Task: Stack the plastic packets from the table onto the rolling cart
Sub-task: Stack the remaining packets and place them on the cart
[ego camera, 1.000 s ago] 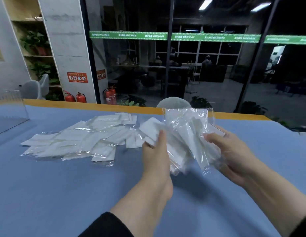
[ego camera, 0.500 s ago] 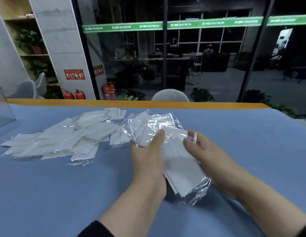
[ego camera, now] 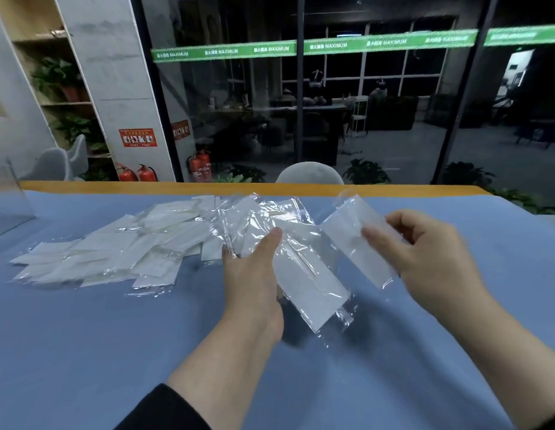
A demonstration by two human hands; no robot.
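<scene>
My left hand grips a bundle of clear plastic packets with white contents just above the blue table, thumb on top. My right hand pinches a single packet, held a little to the right of the bundle and apart from it. A loose pile of the same packets lies spread on the table to the left. No cart is in view.
A clear acrylic panel stands at the table's left edge. The table's far edge has an orange strip, with a round chair back behind it and a glass wall beyond.
The bundle came down from upright to near flat in my left hand. My right hand has drawn one packet out of it and moved it to the right.
</scene>
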